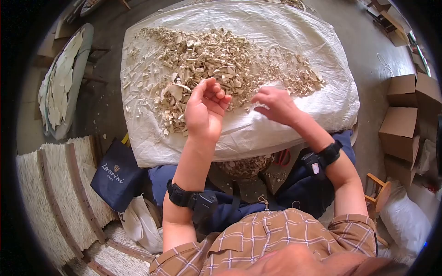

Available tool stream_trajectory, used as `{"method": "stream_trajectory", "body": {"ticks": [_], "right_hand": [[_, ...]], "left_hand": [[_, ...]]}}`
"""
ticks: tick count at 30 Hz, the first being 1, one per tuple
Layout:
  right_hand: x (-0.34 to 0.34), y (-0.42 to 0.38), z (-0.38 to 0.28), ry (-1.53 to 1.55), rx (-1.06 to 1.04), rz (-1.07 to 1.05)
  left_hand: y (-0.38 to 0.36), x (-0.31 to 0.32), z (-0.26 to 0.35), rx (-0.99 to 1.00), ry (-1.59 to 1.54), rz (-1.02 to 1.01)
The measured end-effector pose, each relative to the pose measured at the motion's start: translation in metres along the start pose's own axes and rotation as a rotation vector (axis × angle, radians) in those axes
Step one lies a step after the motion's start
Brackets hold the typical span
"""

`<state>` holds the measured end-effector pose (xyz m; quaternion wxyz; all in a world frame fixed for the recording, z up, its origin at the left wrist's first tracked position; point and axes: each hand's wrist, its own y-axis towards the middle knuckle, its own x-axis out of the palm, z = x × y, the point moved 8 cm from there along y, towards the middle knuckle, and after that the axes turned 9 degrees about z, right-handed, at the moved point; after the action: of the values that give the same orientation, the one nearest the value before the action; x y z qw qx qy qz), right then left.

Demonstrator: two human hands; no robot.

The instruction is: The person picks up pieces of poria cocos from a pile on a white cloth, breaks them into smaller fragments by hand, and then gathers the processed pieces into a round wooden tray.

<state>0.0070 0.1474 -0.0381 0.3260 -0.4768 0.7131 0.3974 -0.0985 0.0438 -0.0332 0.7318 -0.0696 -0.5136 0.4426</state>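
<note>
A heap of dry, pale brown and cream broken pieces (202, 57) spreads over a white cloth-like sheet (299, 32) on a table before me. My left hand (206, 110) is over the near edge of the heap, palm turned up. Its fingers curl in and the thumb lies close to the index finger; whether a piece is between them is hidden. Just left of that thumb is a larger pale shard (176, 92). To the right, my right hand (277, 105) hovers low over the sheet near finer crumbs (297, 76), palm down. Its thumb and fingers are apart, with nothing visible between them.
Below the table edge stands a round container of similar pieces (244, 166). A dark blue bag (113, 168) and racks of pale strips (60, 193) are at left, beyond them a board of pale sheets (62, 87). Cardboard boxes (399, 124) and a white sack (405, 216) stand right.
</note>
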Motion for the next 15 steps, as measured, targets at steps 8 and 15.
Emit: {"method": "stream_trajectory", "body": {"ticks": [8,15], "right_hand": [[0.024,-0.003,0.001,-0.071,-0.061,-0.014],[-0.048,-0.019,0.08,-0.436,0.314,0.081]], "left_hand": [[-0.001,-0.004,0.011,0.027,-0.026,0.011],[-0.018,0.012,0.071,0.445,0.014,-0.026]]}}
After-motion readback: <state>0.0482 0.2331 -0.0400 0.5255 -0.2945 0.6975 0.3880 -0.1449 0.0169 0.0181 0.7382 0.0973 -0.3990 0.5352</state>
